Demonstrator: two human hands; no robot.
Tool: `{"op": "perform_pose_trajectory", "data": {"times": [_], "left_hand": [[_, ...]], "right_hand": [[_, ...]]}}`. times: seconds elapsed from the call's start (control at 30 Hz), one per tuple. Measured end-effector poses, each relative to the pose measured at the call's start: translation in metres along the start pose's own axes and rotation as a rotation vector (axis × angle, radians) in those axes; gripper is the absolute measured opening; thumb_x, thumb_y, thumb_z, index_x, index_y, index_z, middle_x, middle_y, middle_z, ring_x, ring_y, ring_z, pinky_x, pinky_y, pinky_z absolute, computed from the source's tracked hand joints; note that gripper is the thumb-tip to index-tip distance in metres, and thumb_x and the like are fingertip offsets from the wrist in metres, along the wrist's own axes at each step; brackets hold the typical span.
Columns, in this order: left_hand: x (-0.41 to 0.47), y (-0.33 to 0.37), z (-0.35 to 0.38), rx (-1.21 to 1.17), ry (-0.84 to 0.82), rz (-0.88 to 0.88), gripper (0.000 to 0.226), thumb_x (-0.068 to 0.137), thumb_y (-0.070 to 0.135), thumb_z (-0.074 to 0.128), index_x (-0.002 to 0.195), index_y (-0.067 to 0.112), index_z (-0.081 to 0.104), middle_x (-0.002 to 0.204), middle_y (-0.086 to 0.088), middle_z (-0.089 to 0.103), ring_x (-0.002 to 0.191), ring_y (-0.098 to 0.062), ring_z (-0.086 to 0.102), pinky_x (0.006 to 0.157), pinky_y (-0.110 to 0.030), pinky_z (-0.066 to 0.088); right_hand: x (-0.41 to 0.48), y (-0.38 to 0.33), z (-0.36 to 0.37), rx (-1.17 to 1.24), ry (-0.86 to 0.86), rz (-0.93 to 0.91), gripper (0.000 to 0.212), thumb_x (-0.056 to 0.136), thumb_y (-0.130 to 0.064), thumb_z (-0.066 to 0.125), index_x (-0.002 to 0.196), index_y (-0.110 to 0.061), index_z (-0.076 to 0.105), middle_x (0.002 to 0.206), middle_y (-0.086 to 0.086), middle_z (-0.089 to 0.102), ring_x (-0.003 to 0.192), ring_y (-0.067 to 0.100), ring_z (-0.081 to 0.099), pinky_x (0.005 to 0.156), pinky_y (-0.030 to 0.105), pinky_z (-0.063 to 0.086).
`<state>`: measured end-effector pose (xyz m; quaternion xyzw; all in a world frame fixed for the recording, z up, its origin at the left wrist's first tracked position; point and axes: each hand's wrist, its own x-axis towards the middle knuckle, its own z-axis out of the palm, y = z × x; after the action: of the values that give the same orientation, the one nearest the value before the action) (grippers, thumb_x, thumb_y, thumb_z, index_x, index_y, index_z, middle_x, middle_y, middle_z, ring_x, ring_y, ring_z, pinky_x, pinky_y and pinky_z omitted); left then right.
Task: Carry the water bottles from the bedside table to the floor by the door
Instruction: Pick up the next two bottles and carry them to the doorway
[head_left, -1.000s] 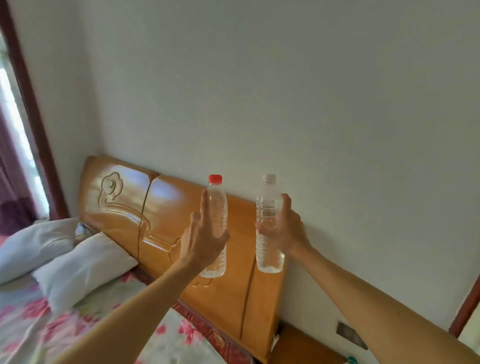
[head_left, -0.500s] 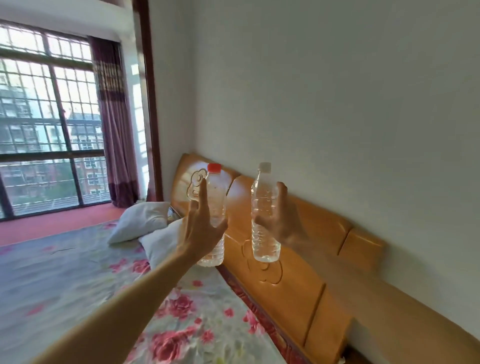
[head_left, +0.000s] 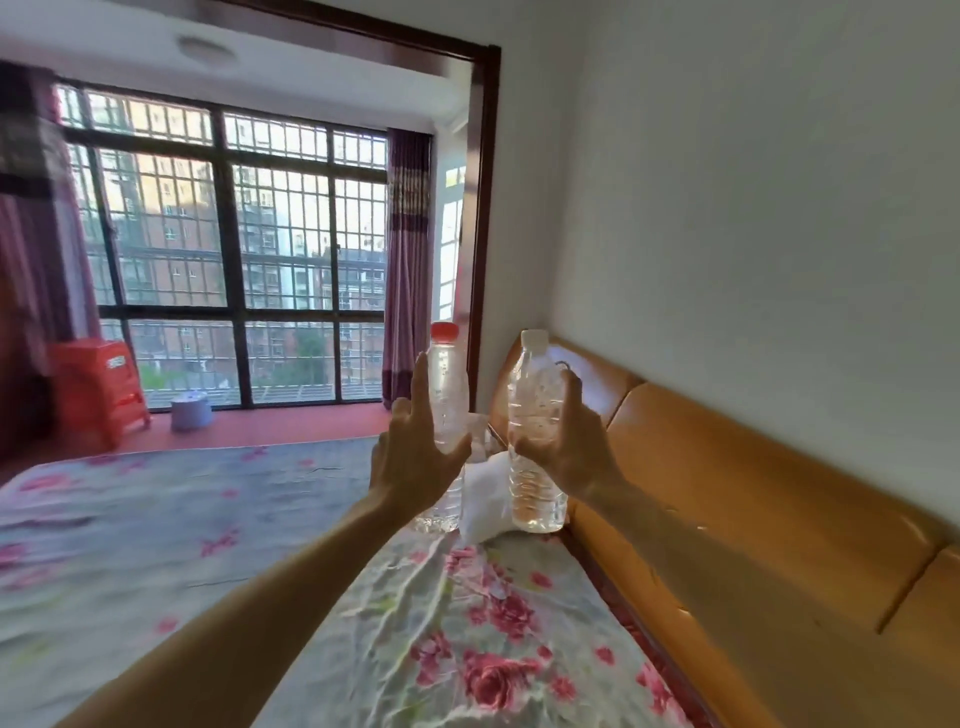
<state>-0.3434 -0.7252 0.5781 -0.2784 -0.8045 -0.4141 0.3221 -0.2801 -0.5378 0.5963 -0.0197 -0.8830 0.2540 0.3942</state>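
Both arms are stretched out in front of me, each hand holding a clear plastic water bottle upright in the air above the bed. My left hand (head_left: 415, 462) grips the red-capped bottle (head_left: 448, 384) around its middle, index finger pointing up along its side. My right hand (head_left: 569, 452) is wrapped round the white-capped bottle (head_left: 535, 379), which tilts slightly left. The two bottles are a hand's width apart and do not touch. Neither the bedside table nor a door shows in this view.
Below the hands lies a bed with a floral sheet (head_left: 260, 545) and a white pillow (head_left: 485, 499). An orange wooden headboard (head_left: 727, 493) runs along the white wall on the right. Far ahead are a barred window (head_left: 234, 260), purple curtains (head_left: 408, 260) and a red plastic stool (head_left: 96, 384).
The view has swung left, from the wall and headboard to the bed and window. Both hands keep the same grip on their bottles, still held out in front.
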Motion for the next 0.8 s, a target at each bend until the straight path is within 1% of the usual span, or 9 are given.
{"op": "perform_pose_trajectory", "data": {"times": [0.1, 0.2, 0.27, 0.33, 0.4, 0.53, 0.6, 0.7, 0.8], "left_hand": [[-0.005, -0.029, -0.051, 0.055, 0.028, -0.023, 0.107, 0.077, 0.040, 0.077, 0.155, 0.021, 0.006, 0.114, -0.023, 0.059, 0.091, -0.033, 0.062, 0.069, -0.040, 0.053], [-0.013, -0.061, -0.098, 0.099, 0.066, -0.052, 0.111, 0.077, 0.042, 0.076, 0.155, 0.023, 0.000, 0.119, -0.022, 0.058, 0.095, -0.031, 0.063, 0.070, -0.039, 0.055], [-0.020, -0.083, -0.133, 0.136, 0.078, -0.070, 0.114, 0.076, 0.045, 0.075, 0.154, 0.030, -0.007, 0.119, -0.020, 0.058, 0.090, -0.030, 0.064, 0.069, -0.043, 0.057], [-0.027, -0.101, -0.164, 0.182, 0.081, -0.095, 0.114, 0.076, 0.043, 0.075, 0.152, 0.037, -0.010, 0.114, -0.019, 0.059, 0.083, -0.029, 0.064, 0.066, -0.044, 0.057], [-0.034, -0.115, -0.196, 0.217, 0.096, -0.125, 0.114, 0.077, 0.037, 0.077, 0.153, 0.035, -0.007, 0.112, -0.019, 0.059, 0.082, -0.030, 0.064, 0.066, -0.040, 0.056], [-0.050, -0.141, -0.255, 0.295, 0.144, -0.142, 0.109, 0.077, 0.032, 0.079, 0.155, 0.023, 0.004, 0.120, -0.019, 0.056, 0.077, -0.018, 0.055, 0.058, -0.028, 0.048], [-0.059, -0.155, -0.284, 0.330, 0.176, -0.178, 0.109, 0.077, 0.032, 0.078, 0.155, 0.024, 0.002, 0.123, -0.020, 0.054, 0.076, -0.015, 0.052, 0.054, -0.025, 0.044], [-0.075, -0.172, -0.325, 0.355, 0.218, -0.216, 0.110, 0.078, 0.034, 0.077, 0.154, 0.030, -0.002, 0.117, -0.022, 0.056, 0.075, -0.022, 0.059, 0.060, -0.034, 0.054], [-0.089, -0.187, -0.364, 0.405, 0.238, -0.240, 0.108, 0.080, 0.032, 0.076, 0.154, 0.029, -0.002, 0.114, -0.022, 0.055, 0.081, -0.025, 0.060, 0.068, -0.030, 0.048]], "right_hand": [[0.000, -0.045, 0.030, 0.039, -0.020, -0.042, 0.095, 0.074, -0.041, 0.081, 0.141, -0.011, 0.021, 0.083, 0.007, 0.062, 0.063, 0.020, 0.061, 0.065, 0.033, 0.057], [-0.002, -0.090, 0.058, 0.102, -0.038, -0.121, 0.095, 0.074, -0.048, 0.077, 0.139, -0.004, 0.025, 0.071, 0.011, 0.058, 0.054, 0.021, 0.058, 0.054, 0.031, 0.055], [-0.004, -0.123, 0.080, 0.174, -0.041, -0.160, 0.091, 0.074, -0.048, 0.076, 0.136, -0.002, 0.028, 0.067, 0.000, 0.053, 0.050, 0.011, 0.052, 0.049, 0.025, 0.049], [-0.006, -0.153, 0.100, 0.235, -0.042, -0.184, 0.089, 0.075, -0.041, 0.080, 0.136, -0.004, 0.028, 0.076, -0.009, 0.053, 0.058, -0.002, 0.047, 0.058, 0.017, 0.046], [-0.008, -0.180, 0.123, 0.279, -0.053, -0.202, 0.090, 0.074, -0.037, 0.082, 0.138, -0.005, 0.028, 0.088, -0.004, 0.057, 0.066, -0.006, 0.050, 0.065, 0.007, 0.046], [-0.014, -0.235, 0.163, 0.375, -0.127, -0.234, 0.094, 0.072, -0.039, 0.083, 0.140, -0.009, 0.026, 0.098, 0.007, 0.064, 0.075, 0.016, 0.064, 0.071, 0.026, 0.058], [-0.018, -0.262, 0.182, 0.398, -0.155, -0.258, 0.094, 0.072, -0.035, 0.084, 0.140, -0.007, 0.025, 0.089, 0.002, 0.060, 0.070, 0.014, 0.059, 0.063, 0.021, 0.052], [-0.024, -0.300, 0.205, 0.422, -0.177, -0.295, 0.096, 0.072, -0.032, 0.084, 0.141, -0.005, 0.024, 0.074, -0.006, 0.051, 0.058, 0.007, 0.050, 0.055, 0.012, 0.039], [-0.032, -0.340, 0.222, 0.471, -0.207, -0.337, 0.092, 0.073, -0.027, 0.084, 0.140, -0.003, 0.026, 0.082, -0.001, 0.052, 0.063, 0.009, 0.050, 0.052, 0.004, 0.035]]}}
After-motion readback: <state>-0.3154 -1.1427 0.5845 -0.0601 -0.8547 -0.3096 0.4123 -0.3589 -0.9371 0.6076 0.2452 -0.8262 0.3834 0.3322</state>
